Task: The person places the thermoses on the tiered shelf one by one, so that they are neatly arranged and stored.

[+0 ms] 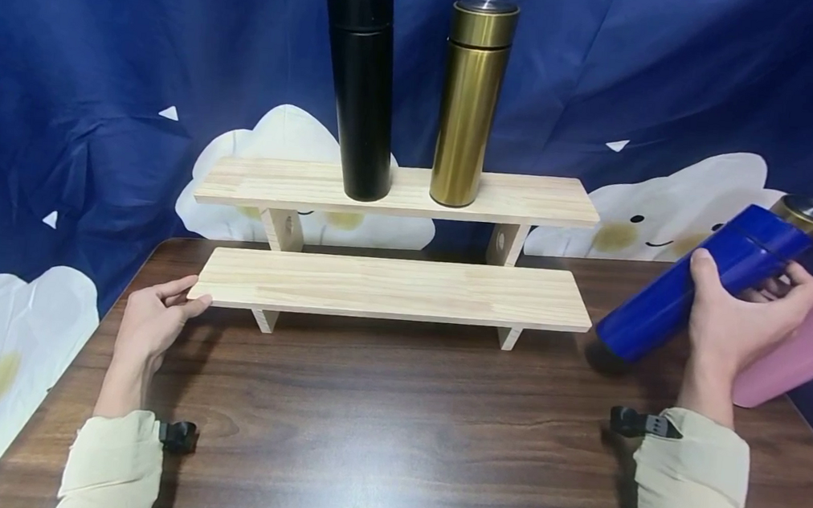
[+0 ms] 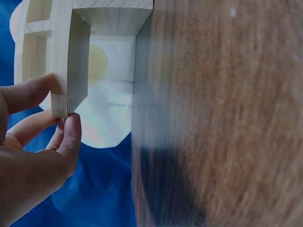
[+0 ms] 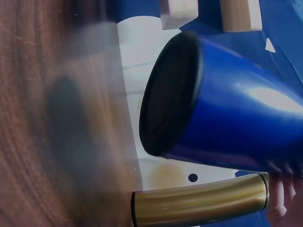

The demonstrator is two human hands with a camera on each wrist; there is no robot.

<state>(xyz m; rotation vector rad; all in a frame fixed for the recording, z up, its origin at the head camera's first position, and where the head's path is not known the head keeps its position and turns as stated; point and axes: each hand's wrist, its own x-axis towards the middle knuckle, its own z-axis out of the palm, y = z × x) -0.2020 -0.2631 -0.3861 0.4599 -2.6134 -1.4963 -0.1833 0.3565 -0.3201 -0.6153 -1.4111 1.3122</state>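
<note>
My right hand (image 1: pixel 734 323) grips a blue vacuum flask (image 1: pixel 663 309) around its body and holds it tilted over the table's right side. Its dark base (image 3: pixel 170 94) is off the tabletop in the right wrist view. With thumb and fingers, my left hand (image 1: pixel 154 317) pinches the left end of the lower board of a two-tier wooden shelf (image 1: pixel 389 289). In the left wrist view, the fingertips touch both faces of that board end (image 2: pixel 59 97). A black flask (image 1: pixel 361 105) and a gold flask (image 1: pixel 471 114) stand upright on the upper board.
Behind the blue flask, a second gold flask (image 3: pixel 199 203) stands on the table, mostly hidden in the head view. A pink flask (image 1: pixel 805 345) is beside my right hand. The brown wooden table (image 1: pixel 377 429) ends at a blue cloth backdrop (image 1: pixel 101 98) with white clouds.
</note>
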